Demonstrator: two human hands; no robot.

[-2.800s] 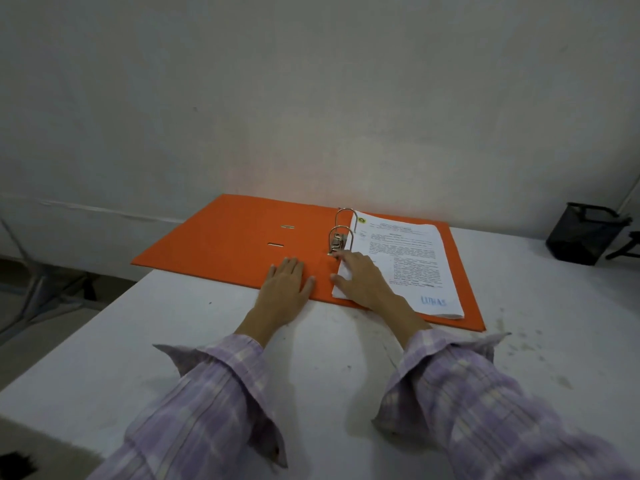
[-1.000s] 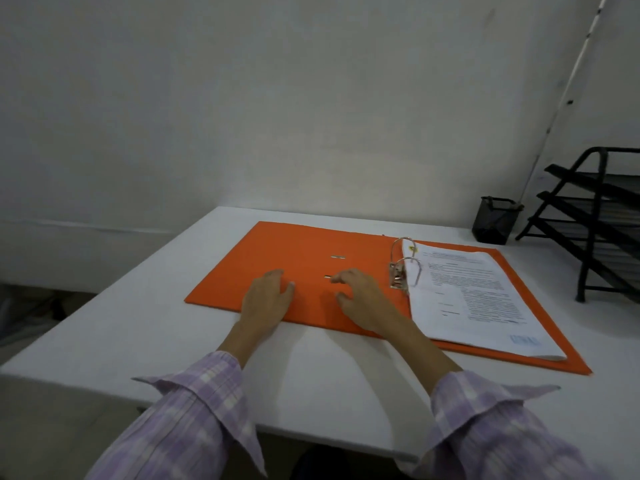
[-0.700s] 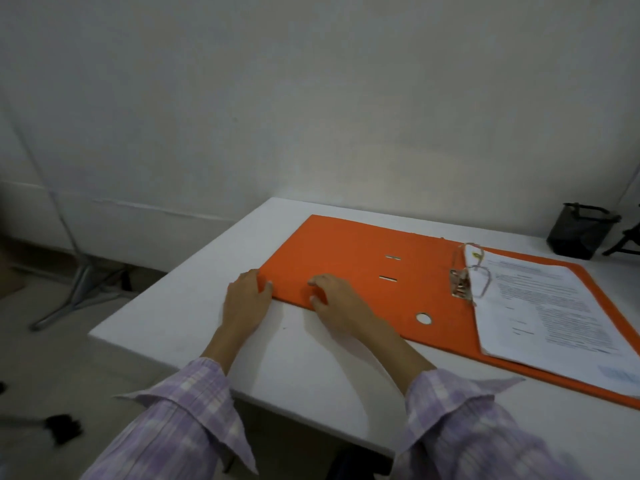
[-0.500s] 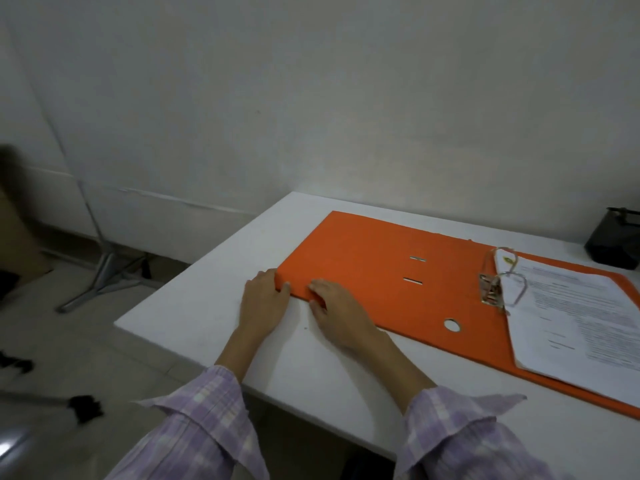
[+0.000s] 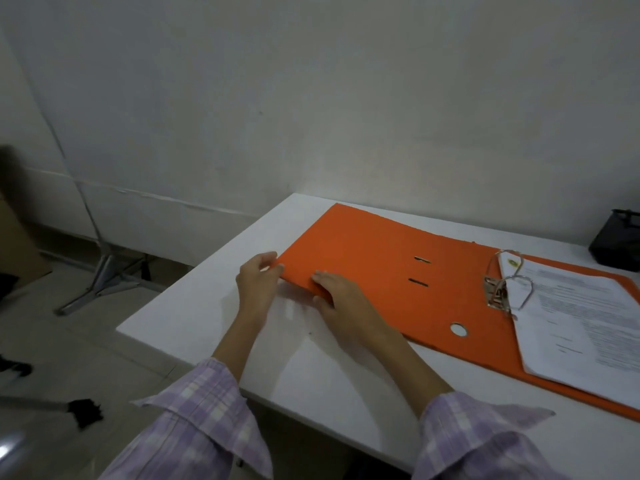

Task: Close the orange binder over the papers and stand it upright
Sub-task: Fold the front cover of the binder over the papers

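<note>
The orange binder (image 5: 363, 258) lies open and flat on the white table (image 5: 311, 375). A stack of printed papers (image 5: 581, 323) sits on its right half, threaded on the metal rings (image 5: 498, 292). The empty left cover reaches toward the table's left corner. My left hand (image 5: 256, 282) curls around that cover's near left corner. My right hand (image 5: 343, 303) grips the cover's near edge just to the right, fingers on top and thumb at the edge. The corner looks barely raised off the table.
A black mesh pen holder (image 5: 616, 244) stands at the back right by the wall. The table's left edge drops to the floor, where a metal stand's legs (image 5: 104, 282) and a small black object (image 5: 85, 412) lie.
Both hands slid left along the cover from the rings to its far left corner and took hold of its edge. My view turned left with them.
</note>
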